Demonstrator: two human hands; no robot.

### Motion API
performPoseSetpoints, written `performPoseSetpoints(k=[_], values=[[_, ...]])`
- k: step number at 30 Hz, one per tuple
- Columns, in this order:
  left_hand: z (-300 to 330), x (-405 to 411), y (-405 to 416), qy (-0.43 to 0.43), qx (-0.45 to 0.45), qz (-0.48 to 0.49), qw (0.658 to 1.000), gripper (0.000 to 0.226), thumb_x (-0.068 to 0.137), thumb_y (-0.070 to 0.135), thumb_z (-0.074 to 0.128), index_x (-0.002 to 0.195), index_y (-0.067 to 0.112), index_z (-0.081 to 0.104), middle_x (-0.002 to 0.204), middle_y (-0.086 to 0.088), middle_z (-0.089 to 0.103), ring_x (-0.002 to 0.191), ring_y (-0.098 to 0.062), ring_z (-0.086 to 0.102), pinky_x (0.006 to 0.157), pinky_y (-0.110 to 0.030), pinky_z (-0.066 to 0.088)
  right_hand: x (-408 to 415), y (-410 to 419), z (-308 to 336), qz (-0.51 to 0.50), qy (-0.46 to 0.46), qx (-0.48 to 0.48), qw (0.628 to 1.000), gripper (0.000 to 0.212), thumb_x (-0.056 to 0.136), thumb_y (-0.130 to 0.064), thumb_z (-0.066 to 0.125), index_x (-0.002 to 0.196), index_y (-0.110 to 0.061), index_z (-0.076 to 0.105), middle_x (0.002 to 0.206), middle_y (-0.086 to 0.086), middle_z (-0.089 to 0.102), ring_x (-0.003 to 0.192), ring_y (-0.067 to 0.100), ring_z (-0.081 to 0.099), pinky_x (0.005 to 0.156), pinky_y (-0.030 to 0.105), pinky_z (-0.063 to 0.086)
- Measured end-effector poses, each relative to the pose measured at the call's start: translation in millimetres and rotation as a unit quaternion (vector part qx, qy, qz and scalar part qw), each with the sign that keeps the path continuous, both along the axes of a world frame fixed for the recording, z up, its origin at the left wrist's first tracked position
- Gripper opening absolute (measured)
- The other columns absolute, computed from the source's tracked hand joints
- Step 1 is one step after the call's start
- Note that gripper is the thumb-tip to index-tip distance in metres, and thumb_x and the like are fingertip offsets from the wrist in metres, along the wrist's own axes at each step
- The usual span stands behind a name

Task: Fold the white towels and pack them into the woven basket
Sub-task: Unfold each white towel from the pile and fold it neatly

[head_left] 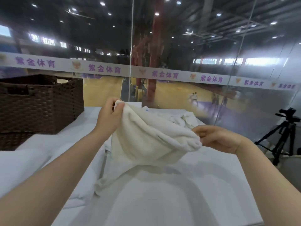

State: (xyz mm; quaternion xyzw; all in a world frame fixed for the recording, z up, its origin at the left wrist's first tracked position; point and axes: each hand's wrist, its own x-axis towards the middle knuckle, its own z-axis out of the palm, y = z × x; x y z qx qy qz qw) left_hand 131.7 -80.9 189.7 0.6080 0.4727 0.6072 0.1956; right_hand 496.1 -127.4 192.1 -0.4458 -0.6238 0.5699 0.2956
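A white towel (146, 141) hangs above the white table (179, 193), sagging between my two hands, its lower corner trailing onto the table at the left. My left hand (109, 118) pinches its upper left corner between thumb and fingers. My right hand (218, 139) grips the bunched right edge. A dark brown woven basket (40, 103) stands at the far left of the table, its inside hidden from here. More crumpled white towels (184, 119) lie behind the held one.
A glass wall (179, 62) rises right behind the table. White cloth (21, 167) lies at the near left. A black tripod with a camera (283, 136) stands on the floor to the right of the table.
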Motion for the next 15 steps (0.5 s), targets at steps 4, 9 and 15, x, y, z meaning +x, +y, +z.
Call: performPoseSetpoints(k=[4,9,15], values=[[18.3,-4.5,6.8,0.011,0.036,-0.011,0.999,0.008,0.097,0.024,0.051,0.089,0.024,0.055,0.081,0.013,0.054,0.068,0.007,0.050,0.059,-0.010,0.038,-16.7,3.9,23.7,-0.198,-0.022,0.123,0.972,0.030,0.085,0.015,0.056,0.099,-0.007,0.071,0.100,0.011,0.069,0.090,0.020,0.066,0.078,0.027,0.058],[28.0,2.6,10.6,0.027,0.044,-0.035,0.998,0.007,0.097,0.021,0.047,0.094,0.017,0.052,0.082,0.010,0.050,0.074,-0.006,0.047,0.065,-0.024,0.038,-29.2,19.1,43.0,-0.364,-0.207,0.240,0.876,0.021,0.082,0.008,0.058,0.088,-0.011,0.065,0.080,0.007,0.061,0.071,0.020,0.054,0.058,0.022,0.046],[50.6,10.5,6.7,0.022,0.069,-0.031,0.997,0.010,0.098,0.023,0.047,0.099,0.015,0.053,0.087,0.010,0.052,0.078,-0.006,0.049,0.067,-0.023,0.039,-26.6,19.4,73.7,-0.405,-0.332,0.331,0.785,0.024,0.077,0.002,0.052,0.086,-0.020,0.053,0.082,-0.001,0.057,0.082,0.024,0.055,0.066,0.033,0.045]])
